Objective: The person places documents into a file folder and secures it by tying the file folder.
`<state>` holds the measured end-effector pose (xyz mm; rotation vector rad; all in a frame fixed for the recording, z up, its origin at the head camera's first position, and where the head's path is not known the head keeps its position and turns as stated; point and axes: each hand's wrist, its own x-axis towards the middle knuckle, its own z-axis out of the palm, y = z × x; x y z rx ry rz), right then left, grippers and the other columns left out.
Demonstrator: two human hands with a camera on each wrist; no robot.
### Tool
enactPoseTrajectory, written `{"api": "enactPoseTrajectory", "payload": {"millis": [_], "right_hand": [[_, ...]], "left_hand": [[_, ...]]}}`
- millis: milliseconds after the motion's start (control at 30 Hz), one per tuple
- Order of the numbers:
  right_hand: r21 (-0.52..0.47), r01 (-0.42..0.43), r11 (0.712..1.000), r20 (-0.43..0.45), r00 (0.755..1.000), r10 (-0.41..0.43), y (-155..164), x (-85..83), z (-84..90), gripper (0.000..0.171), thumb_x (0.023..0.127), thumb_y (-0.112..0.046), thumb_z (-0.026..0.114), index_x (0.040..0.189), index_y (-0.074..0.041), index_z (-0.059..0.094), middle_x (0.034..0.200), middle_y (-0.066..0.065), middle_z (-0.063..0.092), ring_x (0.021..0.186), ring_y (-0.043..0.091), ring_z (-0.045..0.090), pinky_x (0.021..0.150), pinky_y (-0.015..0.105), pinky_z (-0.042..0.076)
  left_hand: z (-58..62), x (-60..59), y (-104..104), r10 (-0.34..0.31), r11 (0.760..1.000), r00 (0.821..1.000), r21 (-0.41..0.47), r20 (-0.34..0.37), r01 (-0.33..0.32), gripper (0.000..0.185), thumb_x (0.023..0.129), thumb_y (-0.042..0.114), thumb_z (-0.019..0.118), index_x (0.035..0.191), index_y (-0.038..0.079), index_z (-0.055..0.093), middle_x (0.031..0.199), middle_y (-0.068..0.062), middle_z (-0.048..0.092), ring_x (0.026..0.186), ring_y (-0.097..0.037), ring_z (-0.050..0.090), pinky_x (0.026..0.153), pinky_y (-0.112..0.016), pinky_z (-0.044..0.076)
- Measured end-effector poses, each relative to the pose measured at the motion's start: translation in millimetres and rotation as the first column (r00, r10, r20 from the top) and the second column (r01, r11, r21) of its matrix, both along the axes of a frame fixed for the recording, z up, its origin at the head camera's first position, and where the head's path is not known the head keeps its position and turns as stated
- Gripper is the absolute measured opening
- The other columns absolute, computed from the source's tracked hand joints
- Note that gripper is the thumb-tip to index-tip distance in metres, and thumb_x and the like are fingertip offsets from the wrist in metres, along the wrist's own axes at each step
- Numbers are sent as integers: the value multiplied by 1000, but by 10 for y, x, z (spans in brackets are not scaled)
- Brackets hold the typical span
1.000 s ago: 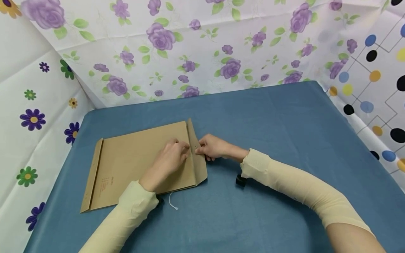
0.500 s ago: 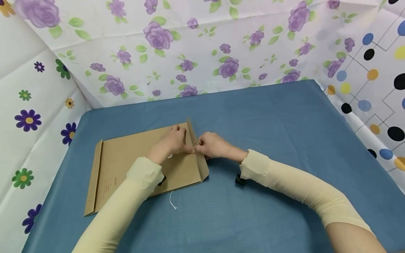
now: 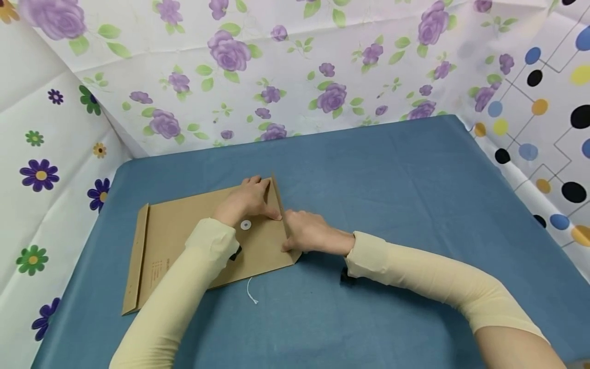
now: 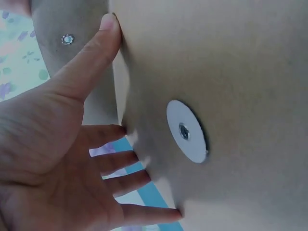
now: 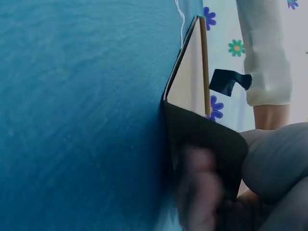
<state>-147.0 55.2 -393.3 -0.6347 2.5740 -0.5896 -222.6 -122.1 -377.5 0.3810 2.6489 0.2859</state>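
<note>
A brown kraft paper file envelope (image 3: 262,251) lies flat on the table, its end flap (image 5: 202,130) raised on the right. My left hand (image 3: 244,202) rests on it beside the fold; the left wrist view shows thumb and fingers extended, tips against the paper. Below that hand sits a white button disc (image 4: 186,131) with a metal eyelet. A small rivet (image 4: 67,39) shows on the flap. My right hand (image 3: 309,230) grips the flap from its outer side, one finger blurred against the outer face. Much of the flap is hidden behind this hand.
A white string (image 3: 251,292) trails from the envelope's near edge onto the blue tablecloth (image 3: 392,179). Another folded strip (image 3: 137,256) runs along the envelope's left end. Flower-patterned sheets (image 3: 295,77) stand behind the table and at its sides.
My left hand has moved up and right toward the fold, uncovering the white disc. My right hand has shifted slightly down along the flap, which now stands more upright.
</note>
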Motion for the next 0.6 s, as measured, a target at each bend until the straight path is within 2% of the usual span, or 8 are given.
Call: {"api": "enactPoseTrajectory", "payload": {"millis": [133,200,267,367,467,533,600], "right_hand": [[-6,-21,1000,-11,1000,21,9,-11,11,27,89,-23,83,93,-8,61,62,4,54,48,14,51,44,28,39],[25,-45,999,-51,998,47,12,-26,37,29,90,-20,82,77,-11,57,58,1,48,47,12,45,43,27,36],[65,-66,996,-91,993,72,20,-47,74,37,91,-14,78,66,-15,51,54,-1,41,45,12,38,43,27,31],[145,-88,985,-145,983,110,52,-94,126,43,91,-7,72,59,-18,46,51,-2,34,44,11,31,43,27,27],[223,-94,970,-171,976,134,100,-163,163,42,92,-8,71,61,-19,45,51,-3,32,45,11,29,43,27,26],[256,-93,962,-182,973,142,141,-223,175,43,91,-9,73,61,-20,44,52,-3,31,46,11,29,44,28,26],[274,-87,958,-181,973,140,189,-290,183,41,92,-12,75,63,-19,47,53,-3,32,48,12,31,45,28,27]], "left_hand": [[0,-27,30,9,1000,1000,-20,-13,-10,116,83,51,83,164,3,16,166,-25,16,153,-45,14,118,-60,27],[4,-43,56,13,999,1000,-36,-25,-14,118,82,52,84,164,1,15,165,-27,17,152,-46,15,117,-61,28],[8,-55,83,29,998,999,-46,-37,-31,120,81,53,84,163,1,15,164,-29,17,151,-47,17,115,-63,29],[7,-61,119,70,996,996,-48,-49,-72,123,80,57,83,163,0,13,162,-31,18,149,-49,19,111,-66,32],[4,-51,144,128,990,989,-54,-72,-132,130,78,61,83,164,2,5,161,-32,19,147,-49,23,108,-64,37],[7,-59,162,156,985,983,-61,-96,-163,136,76,63,83,164,5,-3,158,-34,23,143,-50,30,103,-62,43],[31,-67,190,160,983,979,-67,-128,-169,137,75,63,84,165,7,-4,154,-37,28,135,-52,41,99,-59,47]]}}
